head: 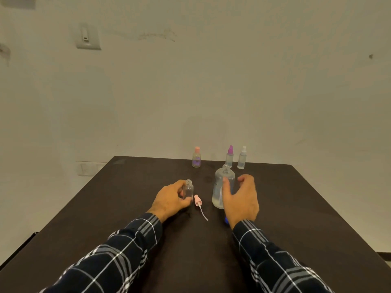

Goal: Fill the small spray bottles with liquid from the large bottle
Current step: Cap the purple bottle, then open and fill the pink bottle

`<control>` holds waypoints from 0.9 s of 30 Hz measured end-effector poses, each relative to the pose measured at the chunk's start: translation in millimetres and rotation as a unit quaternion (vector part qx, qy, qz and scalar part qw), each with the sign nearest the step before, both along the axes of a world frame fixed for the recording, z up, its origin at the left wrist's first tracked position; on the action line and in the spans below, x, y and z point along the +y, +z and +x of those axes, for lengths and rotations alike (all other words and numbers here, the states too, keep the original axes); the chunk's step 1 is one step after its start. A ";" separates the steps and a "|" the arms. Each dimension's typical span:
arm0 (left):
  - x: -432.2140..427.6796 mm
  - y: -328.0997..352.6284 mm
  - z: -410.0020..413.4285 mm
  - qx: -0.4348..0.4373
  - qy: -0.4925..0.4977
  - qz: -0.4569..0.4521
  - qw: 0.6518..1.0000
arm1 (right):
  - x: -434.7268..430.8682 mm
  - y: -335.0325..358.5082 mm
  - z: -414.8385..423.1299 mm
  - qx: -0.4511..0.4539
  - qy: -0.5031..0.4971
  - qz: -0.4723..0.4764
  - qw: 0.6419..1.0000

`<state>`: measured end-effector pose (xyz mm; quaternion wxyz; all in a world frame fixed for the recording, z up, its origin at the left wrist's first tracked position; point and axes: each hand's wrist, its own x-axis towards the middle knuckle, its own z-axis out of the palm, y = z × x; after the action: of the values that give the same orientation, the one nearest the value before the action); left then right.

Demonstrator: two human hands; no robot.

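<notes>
The left hand (170, 198) grips a small clear bottle (188, 190), open-necked and upright on the dark matte table (127, 208), while the right hand (241, 199) is spread loose about the large bottle (222, 187) nearby, thumb at its front, not yet clasped. To pour well I'd take that rounded, see-through plastic firmly and tip slowly, since both necks are narrow and threaded, so the stream wants to be thin. The pink spray cap (197, 200) with its thin tube lies flat between the two bottles
</notes>
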<state>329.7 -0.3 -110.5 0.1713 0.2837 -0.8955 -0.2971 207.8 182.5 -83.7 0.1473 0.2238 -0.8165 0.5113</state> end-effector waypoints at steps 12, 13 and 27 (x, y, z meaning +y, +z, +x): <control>-3.4 3.2 -3.1 0.015 -0.012 0.026 0.999 | -27.7 -0.2 -36.2 -0.118 0.216 0.041 0.968; -3.9 3.2 -3.5 0.021 -0.003 0.031 0.999 | -28.3 1.4 -36.5 -0.115 0.219 0.050 0.968; 2.8 0.2 -10.1 0.009 0.003 -0.027 1.000 | -39.2 13.1 -41.7 0.058 0.236 0.290 0.926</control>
<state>319.6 2.4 -110.2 0.1882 0.2791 -0.9005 -0.2752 166.2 143.3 -70.6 -0.0017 0.4718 -0.8430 0.2584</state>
